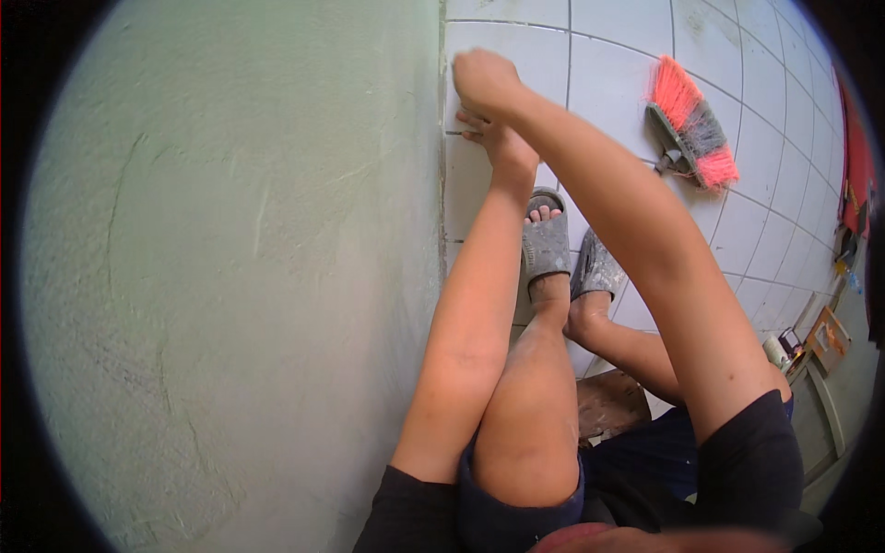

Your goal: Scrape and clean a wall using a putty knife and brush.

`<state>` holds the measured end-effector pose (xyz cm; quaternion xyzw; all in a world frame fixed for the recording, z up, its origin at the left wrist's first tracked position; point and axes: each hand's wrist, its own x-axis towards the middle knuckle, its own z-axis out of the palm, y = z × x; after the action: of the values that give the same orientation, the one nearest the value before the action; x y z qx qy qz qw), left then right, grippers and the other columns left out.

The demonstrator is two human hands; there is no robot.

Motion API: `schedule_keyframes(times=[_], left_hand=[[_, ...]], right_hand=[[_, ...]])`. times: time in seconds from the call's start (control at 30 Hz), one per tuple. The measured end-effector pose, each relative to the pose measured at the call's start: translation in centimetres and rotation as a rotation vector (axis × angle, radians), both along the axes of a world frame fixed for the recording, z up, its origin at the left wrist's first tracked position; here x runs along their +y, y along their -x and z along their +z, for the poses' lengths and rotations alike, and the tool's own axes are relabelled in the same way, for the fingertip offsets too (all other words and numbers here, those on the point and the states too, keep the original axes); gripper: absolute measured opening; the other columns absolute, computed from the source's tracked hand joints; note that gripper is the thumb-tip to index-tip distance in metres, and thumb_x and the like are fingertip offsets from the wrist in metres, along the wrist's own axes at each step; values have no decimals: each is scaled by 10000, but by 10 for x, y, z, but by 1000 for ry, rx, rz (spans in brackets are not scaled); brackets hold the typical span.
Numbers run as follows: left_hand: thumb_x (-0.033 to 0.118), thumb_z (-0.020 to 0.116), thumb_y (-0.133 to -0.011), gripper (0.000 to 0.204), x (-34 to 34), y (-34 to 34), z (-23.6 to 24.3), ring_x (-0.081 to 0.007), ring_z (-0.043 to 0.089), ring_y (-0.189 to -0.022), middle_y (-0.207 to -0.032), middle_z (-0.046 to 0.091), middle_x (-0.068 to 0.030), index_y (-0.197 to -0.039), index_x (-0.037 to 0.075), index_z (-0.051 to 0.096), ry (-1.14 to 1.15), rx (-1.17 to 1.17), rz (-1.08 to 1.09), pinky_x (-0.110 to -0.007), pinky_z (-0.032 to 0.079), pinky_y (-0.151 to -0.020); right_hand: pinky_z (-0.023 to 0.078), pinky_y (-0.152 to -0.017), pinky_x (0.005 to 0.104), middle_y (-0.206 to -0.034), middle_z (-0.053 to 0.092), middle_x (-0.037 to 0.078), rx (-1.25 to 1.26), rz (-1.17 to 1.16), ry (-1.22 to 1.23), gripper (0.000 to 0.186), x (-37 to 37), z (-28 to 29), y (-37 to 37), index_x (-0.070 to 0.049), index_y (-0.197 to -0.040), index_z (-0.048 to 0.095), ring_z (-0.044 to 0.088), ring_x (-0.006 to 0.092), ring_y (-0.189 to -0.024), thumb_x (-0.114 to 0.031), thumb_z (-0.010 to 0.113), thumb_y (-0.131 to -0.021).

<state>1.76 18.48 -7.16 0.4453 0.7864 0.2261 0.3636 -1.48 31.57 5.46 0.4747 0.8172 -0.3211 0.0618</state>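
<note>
Both my arms reach forward to the corner where the green wall meets the white tiled floor. My right hand is closed into a fist, slightly blurred, with its back to me; whatever it may hold is hidden. Just below it, partly covered by the right wrist, is my left hand. A few of its fingers show stretched apart towards the foot of the wall, and nothing is visible in them.
A broom head with orange and grey bristles lies on the tiles to the right. My feet wear grey, stained slippers. A brown flat piece is under my legs. Small items and a framed panel stand at the far right.
</note>
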Motion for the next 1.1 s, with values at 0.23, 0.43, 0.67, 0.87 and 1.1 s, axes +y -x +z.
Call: schedule_keyframes(times=[0.23,0.43,0.67,0.87,1.1], left_hand=[[409,791,-834,1113,17,4,33,-606,80,-1487,-1604,120,-407,-1538,-163,145,329,648,-79,-628,194,-1207],[322,746,-872,992,3,2,49,-654,114,-1452,-1573,129,-453,-1545,-132,175,-146,470,107,-680,232,-1167],[507,801,-795,1119,-8,1,51,-590,233,-1458,-1571,222,-412,-1522,-141,249,175,783,-69,-650,289,-1166],[611,871,-644,1270,-49,-10,86,-568,270,-1458,-1542,309,-411,-1473,-185,330,394,770,-53,-604,312,-1167],[522,888,-665,1224,-51,-18,71,-621,345,-1391,-1469,313,-501,-1405,-275,329,383,756,-91,-613,380,-1120]], right_hand=[[599,-748,478,-980,744,222,77,-91,-136,211,31,-13,5,-17,-944,758,734,377,-917,-116,589,-864],[598,-772,463,-928,740,218,33,90,-57,151,-23,-15,-30,-21,-896,743,737,362,-896,-143,671,-845],[580,-784,486,-985,721,236,94,-21,-84,204,14,-24,1,-7,-953,703,708,405,-924,-141,556,-909],[584,-744,502,-948,722,244,105,72,-70,183,-40,-30,-41,-4,-922,701,708,417,-903,-91,543,-889],[602,-730,479,-940,733,243,5,52,47,196,-24,-10,-34,-7,-902,747,731,396,-896,-76,565,-874]])
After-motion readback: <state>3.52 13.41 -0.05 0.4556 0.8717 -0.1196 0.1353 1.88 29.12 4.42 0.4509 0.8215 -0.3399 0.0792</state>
